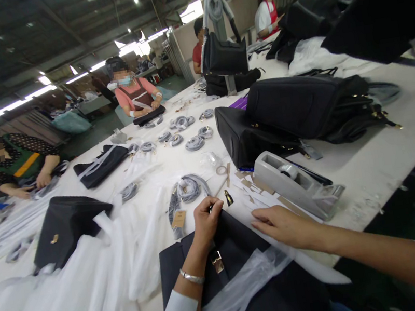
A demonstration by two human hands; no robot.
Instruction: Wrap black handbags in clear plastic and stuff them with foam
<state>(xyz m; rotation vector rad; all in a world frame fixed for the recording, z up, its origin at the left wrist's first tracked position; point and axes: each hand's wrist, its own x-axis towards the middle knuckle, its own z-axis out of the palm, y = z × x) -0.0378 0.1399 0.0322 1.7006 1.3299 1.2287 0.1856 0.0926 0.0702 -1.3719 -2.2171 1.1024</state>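
Observation:
A black handbag (240, 242) with a gold buckle lies in front of me, a strip of clear plastic wrap (240, 289) across it. At its far corner my left hand (207, 221) is closed, pinching a dark bit of the bag at the fingertips. My right hand (281, 223) reaches over the bag's right side with fingers stretched out. Beneath that hand runs a thin white foam sheet (306, 260). A small black tab with gold metal (229, 197) lies just beyond my left hand. Close by is a wrapped grey strap (188, 188) with a tan tag (179, 219).
A grey tape dispenser (294, 183) stands on the right among paper strips. Behind it are piled black bags (302, 109). White foam sheets (91, 295) cover the left; coiled straps (194, 143) lie mid-table. Co-workers (138, 93) sit around the table, and a black bag (225, 55) hangs from a post.

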